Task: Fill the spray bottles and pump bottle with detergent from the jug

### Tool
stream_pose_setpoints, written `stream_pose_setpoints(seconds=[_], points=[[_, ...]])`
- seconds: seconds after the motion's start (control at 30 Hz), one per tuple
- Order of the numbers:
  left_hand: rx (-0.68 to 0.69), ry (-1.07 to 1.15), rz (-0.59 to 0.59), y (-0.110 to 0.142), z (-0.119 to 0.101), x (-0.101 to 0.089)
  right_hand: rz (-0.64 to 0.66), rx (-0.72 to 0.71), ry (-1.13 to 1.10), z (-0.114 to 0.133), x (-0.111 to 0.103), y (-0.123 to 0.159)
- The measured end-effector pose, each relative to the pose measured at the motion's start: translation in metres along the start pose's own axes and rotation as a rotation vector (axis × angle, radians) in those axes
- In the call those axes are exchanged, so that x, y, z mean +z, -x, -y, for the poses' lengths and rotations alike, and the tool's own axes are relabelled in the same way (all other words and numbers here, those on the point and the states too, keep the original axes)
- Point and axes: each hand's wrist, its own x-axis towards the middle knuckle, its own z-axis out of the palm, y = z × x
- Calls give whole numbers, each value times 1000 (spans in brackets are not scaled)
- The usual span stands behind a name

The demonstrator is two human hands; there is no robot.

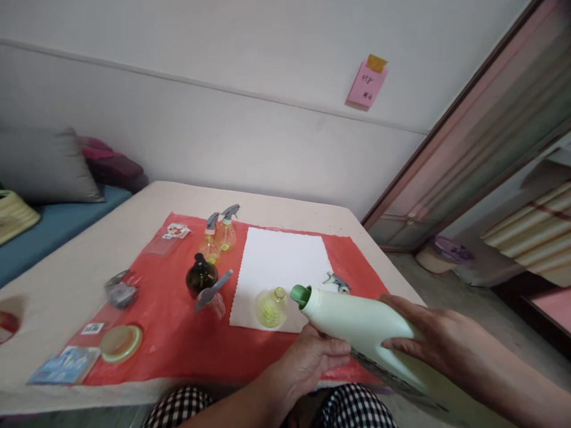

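Observation:
A large pale green detergent jug (357, 312) is tilted to the left, its uncapped neck with a green pour spout (301, 294) pointing at the yellow-clear bottle. Wrapped around the jug's handle is my right hand (428, 330). My left hand (319, 353) grips the jug from below, near the neck. The yellow-clear spray bottle (272, 309) has no top and stands on a white scalloped sheet (285, 252); the spout is just right of its mouth, apart from it. Behind the jug, a grey trigger spray head (339, 282) lies at the sheet's right edge.
Left of the sheet on the red cloth (165, 321) stand two spray bottles (226, 235), a dark bottle (201, 276) and a small clear container with a grey spoon-like handle (216, 288). A round lid (120, 343) and a blue packet (65, 365) lie at the front left.

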Motion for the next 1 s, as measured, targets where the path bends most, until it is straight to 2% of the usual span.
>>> stream_pose_setpoints(seconds=[0.33,0.77,1.0], points=[[44,128,22,4,3,-3,-47,-95,138,16,0,-11],[85,194,119,-5,4,-7,-22,-84,217,27,-14,-20],[77,193,111,-2,1,-4,-36,-132,250,32,-18,-24]])
